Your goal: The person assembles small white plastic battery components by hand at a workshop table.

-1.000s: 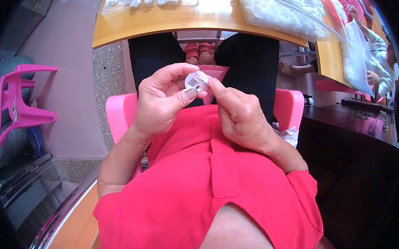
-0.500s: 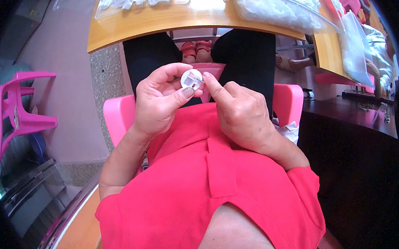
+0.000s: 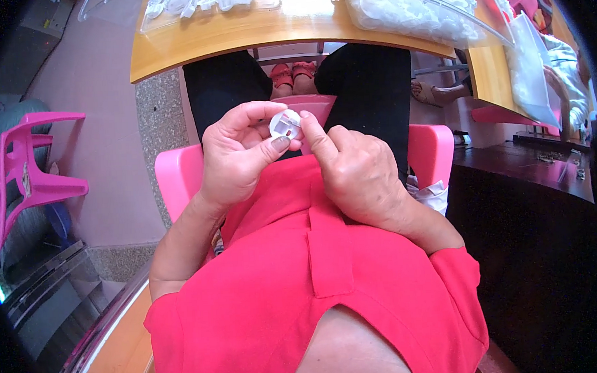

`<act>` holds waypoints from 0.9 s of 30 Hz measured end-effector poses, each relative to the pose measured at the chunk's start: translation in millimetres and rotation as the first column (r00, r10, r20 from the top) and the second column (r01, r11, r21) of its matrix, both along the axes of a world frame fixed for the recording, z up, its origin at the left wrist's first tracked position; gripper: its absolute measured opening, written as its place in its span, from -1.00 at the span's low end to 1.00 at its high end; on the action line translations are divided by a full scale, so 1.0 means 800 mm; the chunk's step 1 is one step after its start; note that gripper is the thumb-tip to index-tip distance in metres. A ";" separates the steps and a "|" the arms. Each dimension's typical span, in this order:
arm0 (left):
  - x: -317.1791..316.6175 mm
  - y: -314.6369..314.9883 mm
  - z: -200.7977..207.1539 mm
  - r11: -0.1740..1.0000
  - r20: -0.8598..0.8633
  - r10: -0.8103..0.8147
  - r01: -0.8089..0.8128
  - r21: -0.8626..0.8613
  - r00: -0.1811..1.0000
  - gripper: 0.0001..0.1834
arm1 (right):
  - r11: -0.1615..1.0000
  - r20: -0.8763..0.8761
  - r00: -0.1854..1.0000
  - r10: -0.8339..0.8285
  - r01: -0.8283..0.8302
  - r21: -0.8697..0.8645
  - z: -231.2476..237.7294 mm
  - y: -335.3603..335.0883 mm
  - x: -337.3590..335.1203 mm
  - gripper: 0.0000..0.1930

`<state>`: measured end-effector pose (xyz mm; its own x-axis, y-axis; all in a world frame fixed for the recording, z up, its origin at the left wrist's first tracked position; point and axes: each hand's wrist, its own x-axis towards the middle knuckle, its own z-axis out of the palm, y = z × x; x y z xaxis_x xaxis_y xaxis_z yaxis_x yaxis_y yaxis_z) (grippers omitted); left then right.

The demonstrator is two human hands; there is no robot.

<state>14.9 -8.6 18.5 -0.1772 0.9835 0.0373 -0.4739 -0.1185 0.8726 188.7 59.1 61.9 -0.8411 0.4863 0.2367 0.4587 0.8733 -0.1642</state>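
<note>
Over my lap, my left hand (image 3: 240, 146) pinches a small round white plastic part (image 3: 284, 125) between thumb and fingers. The part has a rectangular recess in its face and a small reddish-brown spot low in it. From the other side comes my right hand (image 3: 361, 167), its index fingertip pressed against the part's right edge. The other right fingers are curled in and the thumb is hidden, so anything small held there does not show.
Ahead is a wooden table (image 3: 239, 42) with a clear tray (image 3: 274, 2) of white parts and a larger clear bin (image 3: 414, 21) full of them. Pink chair arms (image 3: 434, 155) flank me. A pink stool (image 3: 28, 171) stands left, a dark table (image 3: 511, 167) right. Another person's arm (image 3: 557, 85) shows at far right.
The round part has tilted slightly in my left fingers. My right index fingertip has shifted a little left, and the thin grey piece seen beside it before is now hidden.
</note>
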 end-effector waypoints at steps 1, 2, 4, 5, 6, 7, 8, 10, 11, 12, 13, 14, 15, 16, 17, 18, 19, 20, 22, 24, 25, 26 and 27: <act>0.000 0.000 -0.001 1.000 -0.007 -0.003 0.003 0.002 1.000 -0.65 | 1.000 0.028 1.000 0.006 -0.007 0.030 0.001 0.000 0.001 -0.56; 0.000 0.000 -0.001 1.000 -0.015 -0.007 0.007 0.005 1.000 -0.65 | 0.998 0.057 0.998 0.011 -0.014 0.059 0.001 0.000 0.001 -0.56; 0.001 0.000 -0.001 1.000 -0.021 -0.004 0.004 0.001 1.000 -0.66 | 0.996 0.096 0.995 0.016 -0.025 0.091 0.005 0.000 0.001 -0.57; 0.002 0.000 -0.001 1.000 -0.028 0.000 0.000 -0.002 1.000 -0.67 | 0.992 0.136 0.990 0.023 -0.039 0.122 0.007 0.000 0.002 -0.57; 0.002 0.000 0.000 1.000 -0.029 -0.002 0.002 -0.003 1.000 -0.67 | 0.992 0.135 0.991 0.021 -0.037 0.121 0.009 0.000 0.002 -0.57; 0.004 0.000 0.001 1.000 -0.049 0.003 -0.003 -0.005 0.999 -0.68 | 0.989 0.173 0.984 0.028 -0.053 0.141 0.010 0.000 0.003 -0.57; 0.005 0.001 0.002 1.000 -0.068 0.008 -0.008 -0.007 0.998 -0.68 | 0.985 0.212 0.977 0.035 -0.070 0.161 0.013 0.000 0.003 -0.58; 0.004 0.001 0.000 1.000 -0.096 -0.012 0.012 0.008 0.995 -0.68 | 0.990 0.269 0.962 0.042 -0.078 0.122 0.020 0.002 0.003 -0.58; 0.003 0.001 -0.001 0.999 -0.123 -0.027 0.030 0.023 0.992 -0.68 | 0.993 0.325 0.944 0.055 -0.087 0.082 0.024 0.004 0.002 -0.58; 0.003 0.002 -0.001 0.999 -0.123 -0.030 0.032 0.021 0.992 -0.68 | 0.993 0.324 0.944 0.054 -0.084 0.081 0.029 0.007 0.003 -0.58; 0.002 0.002 -0.002 0.998 -0.136 -0.039 0.044 0.034 0.990 -0.68 | 0.994 0.340 0.936 0.090 -0.105 0.024 0.033 0.012 0.004 -0.59; 0.002 0.002 -0.002 0.997 -0.149 -0.049 0.056 0.046 0.988 -0.67 | 0.992 0.353 0.927 0.128 -0.124 -0.033 0.036 0.017 0.004 -0.60; 0.002 0.002 -0.002 0.997 -0.149 -0.053 0.060 0.043 0.987 -0.67 | 0.986 0.323 0.932 0.167 -0.151 -0.074 0.036 0.024 0.005 -0.67; 0.001 0.003 -0.001 0.996 -0.163 -0.068 0.077 0.048 0.984 -0.67 | 0.986 0.323 0.933 0.162 -0.145 -0.077 0.038 0.031 0.004 -0.67; 0.001 0.003 -0.001 0.994 -0.178 -0.083 0.094 0.053 0.981 -0.67 | 0.975 0.351 0.912 0.214 -0.174 -0.141 0.042 0.038 0.003 -0.71; 0.001 0.003 -0.002 0.994 -0.178 -0.090 0.100 0.049 0.980 -0.67 | 0.958 0.374 0.888 0.266 -0.201 -0.205 0.045 0.043 0.002 -0.75; 0.001 0.003 -0.004 0.993 -0.176 -0.101 0.110 0.043 0.979 -0.67 | 0.958 0.350 0.898 0.267 -0.208 -0.197 0.045 0.044 0.002 -0.80; 0.002 0.003 -0.005 0.992 -0.174 -0.112 0.120 0.036 0.978 -0.68 | 0.958 0.349 0.899 0.265 -0.205 -0.199 0.046 0.048 0.002 -0.80; 0.003 0.001 -0.005 0.992 -0.137 -0.126 0.126 -0.014 0.982 -0.67 | 0.921 0.361 0.863 0.353 -0.253 -0.295 0.048 0.058 0.002 -0.82; 0.003 0.003 -0.007 0.989 -0.102 -0.137 0.131 -0.063 0.985 -0.66 | 0.918 0.348 0.871 0.347 -0.239 -0.317 0.043 0.060 0.002 -0.82; 0.003 0.003 -0.009 0.989 -0.091 -0.141 0.137 -0.054 0.986 -0.65 | 0.913 0.338 0.875 0.345 -0.229 -0.339 0.039 0.059 0.002 -0.82; 0.003 0.003 -0.010 0.989 -0.081 -0.145 0.141 -0.044 0.986 -0.63 | 0.912 0.335 0.877 0.345 -0.229 -0.339 0.037 0.057 0.002 -0.82; 0.001 0.004 -0.012 0.989 -0.084 -0.144 0.141 -0.045 0.986 -0.63 | 0.919 0.336 0.886 0.320 -0.204 -0.337 0.035 0.054 0.001 -0.81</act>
<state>15.6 -5.3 8.8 -0.0329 0.9994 0.0073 -0.4060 -0.0200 0.9137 189.8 102.1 89.9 -0.9429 0.2319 -0.2390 0.2964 0.9116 -0.2847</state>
